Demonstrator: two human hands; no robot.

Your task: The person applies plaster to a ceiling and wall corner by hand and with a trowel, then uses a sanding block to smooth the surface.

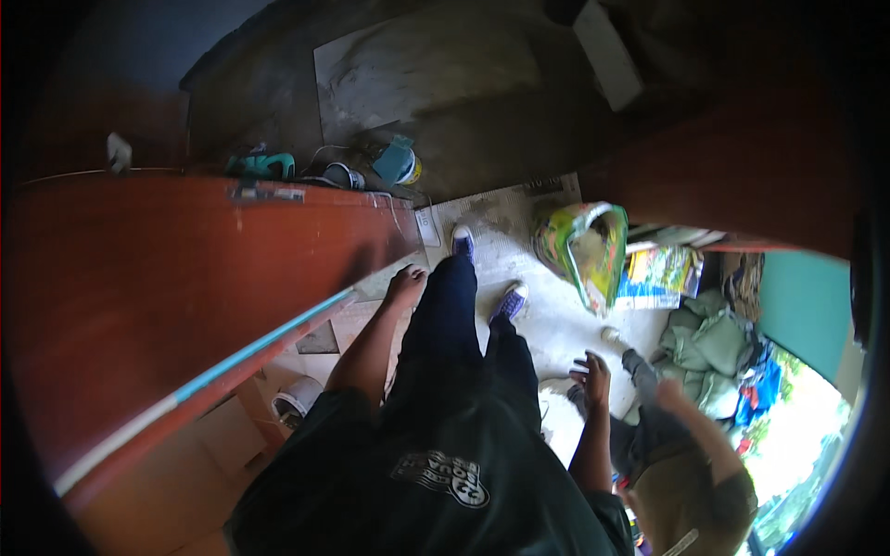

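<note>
My left hand [406,285] hangs beside my thigh, near the edge of a reddish-brown door or panel [222,269]. Its fingers are loosely bent, and I see nothing in them. On the other side, my right hand [593,375] is held out low with its fingers spread and nothing in it. Ahead of that hand stands a green and yellow bag [607,269], its top gaping. My feet, in purple shoes [511,300], are in mid-stride on a pale, dusty floor [491,208].
Another person [691,482] is close on my right, one arm bent. Stuffed sacks [714,343] are heaped by a bright opening. A white bucket [297,398] is at lower left. Past the panel are a blue-and-white bucket [397,162] and a teal tool [264,165].
</note>
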